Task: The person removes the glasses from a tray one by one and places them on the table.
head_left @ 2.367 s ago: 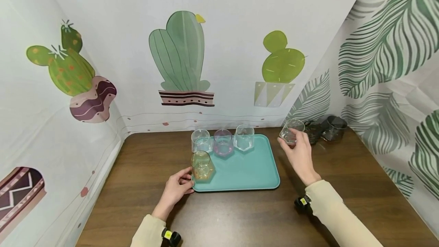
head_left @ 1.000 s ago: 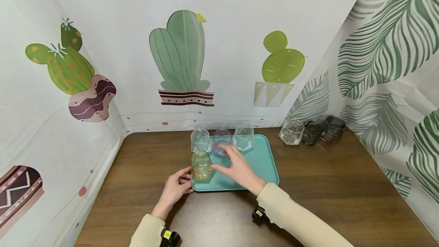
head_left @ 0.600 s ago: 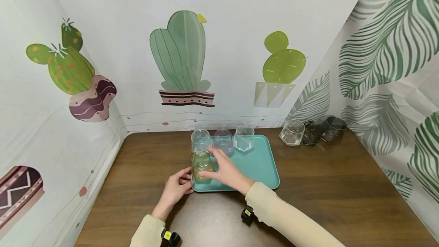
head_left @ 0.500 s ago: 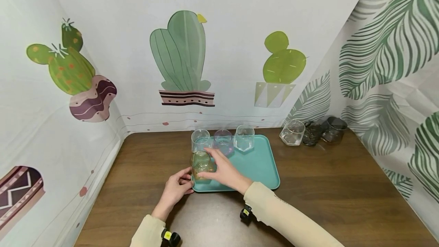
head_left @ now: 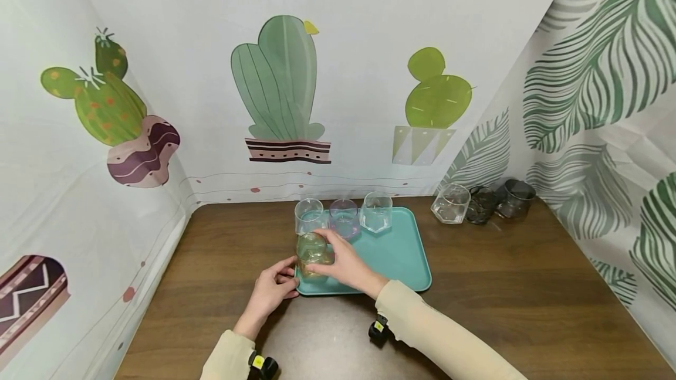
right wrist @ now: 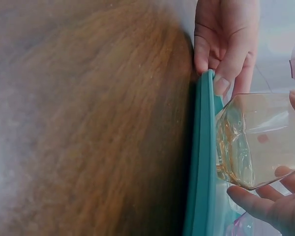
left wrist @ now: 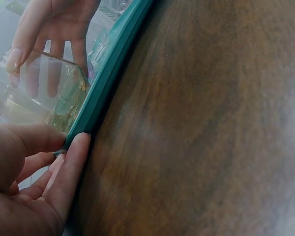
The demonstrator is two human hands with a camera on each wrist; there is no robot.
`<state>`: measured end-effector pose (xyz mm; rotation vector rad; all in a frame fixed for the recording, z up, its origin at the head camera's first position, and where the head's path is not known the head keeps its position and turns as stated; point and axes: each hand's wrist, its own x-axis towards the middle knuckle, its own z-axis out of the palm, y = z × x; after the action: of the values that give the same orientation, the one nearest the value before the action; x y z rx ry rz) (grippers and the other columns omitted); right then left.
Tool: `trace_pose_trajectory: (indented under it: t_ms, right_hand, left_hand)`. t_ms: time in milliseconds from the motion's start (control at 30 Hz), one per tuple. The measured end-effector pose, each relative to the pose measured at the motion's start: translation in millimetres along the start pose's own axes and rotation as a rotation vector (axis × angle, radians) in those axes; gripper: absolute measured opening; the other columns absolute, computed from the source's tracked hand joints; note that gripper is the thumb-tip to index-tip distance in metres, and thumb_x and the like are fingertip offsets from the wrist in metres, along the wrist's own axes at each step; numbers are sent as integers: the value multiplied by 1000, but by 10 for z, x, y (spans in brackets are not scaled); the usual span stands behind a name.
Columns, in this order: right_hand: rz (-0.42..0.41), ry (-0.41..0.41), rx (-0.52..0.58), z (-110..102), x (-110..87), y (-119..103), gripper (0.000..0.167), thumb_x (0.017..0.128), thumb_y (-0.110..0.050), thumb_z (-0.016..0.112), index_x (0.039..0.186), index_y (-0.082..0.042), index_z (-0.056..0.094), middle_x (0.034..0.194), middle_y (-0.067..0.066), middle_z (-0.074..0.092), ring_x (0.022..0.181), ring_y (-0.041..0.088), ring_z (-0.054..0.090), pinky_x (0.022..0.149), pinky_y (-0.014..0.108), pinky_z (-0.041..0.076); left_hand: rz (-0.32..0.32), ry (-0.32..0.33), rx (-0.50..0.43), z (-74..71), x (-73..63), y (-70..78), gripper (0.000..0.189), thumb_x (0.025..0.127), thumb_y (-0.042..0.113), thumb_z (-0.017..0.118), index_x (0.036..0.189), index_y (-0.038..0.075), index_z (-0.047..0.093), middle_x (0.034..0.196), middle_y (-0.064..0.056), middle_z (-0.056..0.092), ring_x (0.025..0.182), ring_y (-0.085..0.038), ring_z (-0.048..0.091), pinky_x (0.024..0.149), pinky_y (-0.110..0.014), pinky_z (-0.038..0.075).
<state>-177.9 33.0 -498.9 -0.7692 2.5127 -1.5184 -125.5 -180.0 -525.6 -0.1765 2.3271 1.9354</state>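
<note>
In the head view a teal tray [head_left: 391, 257] lies on the wooden table. My left hand [head_left: 270, 293] pinches its near left corner, thumb inside the rim and fingers outside, as the left wrist view shows at the tray's rim [left wrist: 103, 81]. Over that corner my right hand [head_left: 345, 263] grips a yellow-tinted drinking glass [head_left: 310, 248], thumb on the near side and fingers behind. The right wrist view shows this glass [right wrist: 265, 132] with its thick faceted base close to the tray. Behind it, along the tray's back edge, stand a clear glass [head_left: 308, 214], a purple-tinted glass [head_left: 343, 219] and another clear glass [head_left: 376, 213].
At the table's back right stand a clear glass [head_left: 450, 204], a dark patterned glass [head_left: 480, 205] and a dark smoky glass [head_left: 514, 199], close together in a row. A cloth wall [head_left: 364, 98] printed with cacti rises behind the table [head_left: 502, 286].
My right hand has left the clear glass at the back right, moved left over the tray and gripped the yellow glass, which has shifted slightly right. My left hand stays at the tray corner.
</note>
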Motion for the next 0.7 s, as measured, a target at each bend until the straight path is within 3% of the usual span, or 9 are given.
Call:
trace_pose_trajectory:
  t_ms: [233, 700]
  right_hand:
    - [-7, 16, 45, -99, -115, 34, 74, 86, -23, 88, 148, -11, 49, 141, 12, 58, 121, 29, 62, 100, 46, 59]
    - [31, 59, 107, -382, -404, 146, 73, 86, -20, 88, 148, -9, 50, 144, 16, 55, 127, 36, 58, 104, 55, 56]
  left_hand:
    - [5, -4, -11, 3, -5, 7, 56, 87, -16, 68, 142, -7, 59, 106, -20, 61, 81, -20, 64, 64, -34, 67]
    - [6, 1, -5, -4, 7, -18, 57, 87, -16, 68, 142, -7, 58, 105, -20, 61, 81, -19, 64, 64, -34, 67]
